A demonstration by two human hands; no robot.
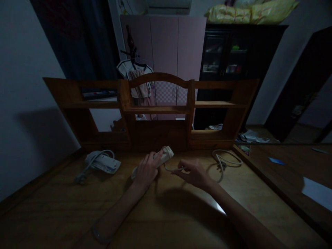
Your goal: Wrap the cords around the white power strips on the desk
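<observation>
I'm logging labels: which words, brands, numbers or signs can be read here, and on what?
No text can be read.
Held white power strip: none legible.
Bundled power strip: marks too small to read.
Yellow bags: red marks, too blurred to read.

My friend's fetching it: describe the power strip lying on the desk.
Find the wooden shelf unit on the desk. In front of its left section lies a white power strip, cord looped over it. Unlike the pale bar in the left hand, it lies untouched.
</observation>
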